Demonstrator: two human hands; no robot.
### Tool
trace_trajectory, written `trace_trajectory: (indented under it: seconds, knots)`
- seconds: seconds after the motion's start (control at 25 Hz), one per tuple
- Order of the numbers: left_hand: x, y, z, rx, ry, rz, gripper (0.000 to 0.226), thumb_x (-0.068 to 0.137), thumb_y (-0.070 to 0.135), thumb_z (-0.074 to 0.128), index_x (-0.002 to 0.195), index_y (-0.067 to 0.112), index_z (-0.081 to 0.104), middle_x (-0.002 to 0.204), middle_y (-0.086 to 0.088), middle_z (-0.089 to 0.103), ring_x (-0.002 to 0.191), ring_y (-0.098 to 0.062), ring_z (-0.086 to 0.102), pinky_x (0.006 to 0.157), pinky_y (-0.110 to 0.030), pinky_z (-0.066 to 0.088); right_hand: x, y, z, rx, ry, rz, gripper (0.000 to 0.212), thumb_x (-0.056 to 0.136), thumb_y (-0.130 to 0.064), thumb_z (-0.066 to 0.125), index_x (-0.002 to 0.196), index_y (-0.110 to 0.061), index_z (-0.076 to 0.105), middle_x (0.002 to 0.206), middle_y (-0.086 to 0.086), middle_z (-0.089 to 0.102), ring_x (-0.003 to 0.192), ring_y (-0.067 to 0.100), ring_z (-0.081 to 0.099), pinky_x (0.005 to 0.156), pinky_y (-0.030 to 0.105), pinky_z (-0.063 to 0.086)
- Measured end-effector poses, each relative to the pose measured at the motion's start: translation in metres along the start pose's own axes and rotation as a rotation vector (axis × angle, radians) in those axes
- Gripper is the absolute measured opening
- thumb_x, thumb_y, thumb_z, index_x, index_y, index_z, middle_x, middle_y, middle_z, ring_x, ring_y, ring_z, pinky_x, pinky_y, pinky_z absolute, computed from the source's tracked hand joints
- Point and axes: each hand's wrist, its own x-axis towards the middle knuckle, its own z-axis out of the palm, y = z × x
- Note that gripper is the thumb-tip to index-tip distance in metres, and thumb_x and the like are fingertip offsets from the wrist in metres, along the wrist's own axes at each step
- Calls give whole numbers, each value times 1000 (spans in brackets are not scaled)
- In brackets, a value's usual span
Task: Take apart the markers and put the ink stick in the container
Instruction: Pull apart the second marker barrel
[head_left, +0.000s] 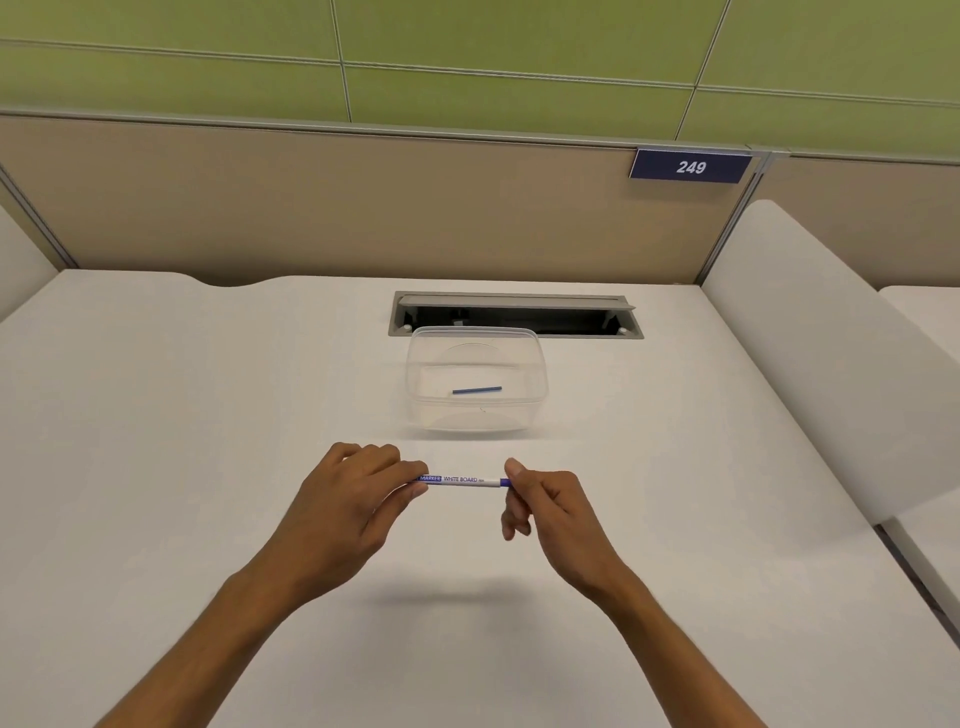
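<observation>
Left hand (358, 488) and right hand (540, 499) each pinch an end of the marker (462, 479). Pull straight apart; the container (540, 374) waits at 12 o'clock.

Single head-worn view — looking forward and down, close over the desk (208, 415).

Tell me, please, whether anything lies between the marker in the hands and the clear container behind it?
Nothing visible does. The marker, gripped by the left hand and right hand, faces bare table up to the open container, which holds one blue ink stick.
</observation>
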Motion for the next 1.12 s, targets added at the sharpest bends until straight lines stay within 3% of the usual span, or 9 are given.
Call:
trace_trajectory:
  seconds: [0.12,0.2,0.36,0.6,0.68,0.8,0.88,1.0,1.12]
  knots:
    - [1,1,0,-43,-5,-30,29,96,36,38,100,24,64,74,14,50,65,-11,47,74,-20,32,-3,-1,0,-239,93,-121,37,97,-50,43,72,-26,55,66,-5,61,63,8,54,62,24,43]
    - [0,0,1,-67,-6,-44,30,96,38,37,99,25,64,74,15,50,66,-8,45,73,-20,33,-5,0,-1,-467,158,-277,23,97,-46,43,88,-30,55,77,-11,61,70,10,57,63,25,44]
    - [-1,-1,0,-97,-6,-41,30,95,39,37,99,25,64,75,18,51,68,-8,46,73,-22,35,-5,3,-2,-752,225,-511,17,101,-33,40,97,-24,55,80,-9,57,61,17,50,53,31,42]
    - [-2,-3,-2,-122,11,-36,24,96,38,41,99,27,62,75,17,51,68,-8,47,74,-19,34,-5,1,-1,-650,203,-477,20,102,-32,37,93,-24,53,77,-9,56,63,19,51,56,34,45]
    - [-1,-2,-4,-57,22,-7,24,96,36,42,99,24,63,75,15,52,66,-9,46,73,-18,33,-5,0,3,-480,159,-358,30,102,-36,36,77,-27,50,67,-9,54,61,17,52,58,33,43]
    - [-1,-2,-4,50,22,42,24,97,33,41,100,22,62,75,9,53,65,-14,47,72,-23,35,-4,-3,8,-74,70,-62,52,104,-39,41,53,-27,38,49,-10,36,50,19,49,54,27,36]
    - [-1,-1,-4,63,16,51,25,97,33,40,100,22,62,75,9,53,65,-15,47,72,-23,34,-3,-2,8,-8,70,-13,56,102,-43,43,50,-25,38,47,-7,36,49,18,49,54,21,38]
    - [-1,0,-5,27,7,19,26,97,34,40,100,22,63,75,11,53,65,-12,46,71,-20,32,-7,-2,5,-227,120,-167,40,97,-52,42,71,-25,54,63,-4,60,60,10,57,61,26,46]
    - [0,-1,-7,-16,11,-10,26,96,36,39,98,24,62,74,15,48,65,-9,44,71,-19,31,-8,-4,3,-400,164,-291,19,96,-49,43,92,-33,52,81,-21,61,76,10,63,66,29,49]
